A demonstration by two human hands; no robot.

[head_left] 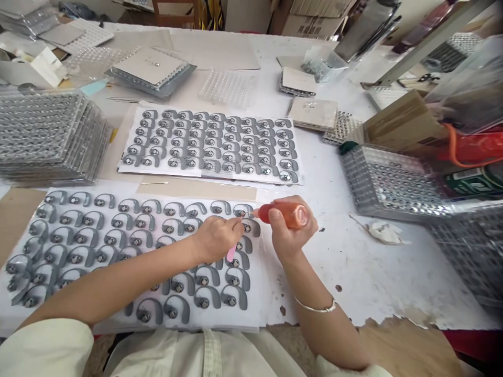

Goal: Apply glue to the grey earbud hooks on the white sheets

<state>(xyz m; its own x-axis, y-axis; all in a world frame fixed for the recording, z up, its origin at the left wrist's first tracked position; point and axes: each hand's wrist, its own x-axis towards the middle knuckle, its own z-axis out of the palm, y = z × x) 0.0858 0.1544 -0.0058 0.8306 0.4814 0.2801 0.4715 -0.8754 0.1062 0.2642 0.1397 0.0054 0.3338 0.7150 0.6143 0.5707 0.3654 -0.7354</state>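
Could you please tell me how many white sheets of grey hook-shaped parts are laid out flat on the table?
2: one white sheet under the left hand, another white sheet just beyond it. Others may be hidden in stacks.

White covering on the counter, torn along the near edge, brown wood showing beneath. Cardboard boxes sit beyond the far side, wooden crate nearby, pale wall upper right. Light soft, even.

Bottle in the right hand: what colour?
The bottle is orange, shown best in the head view.
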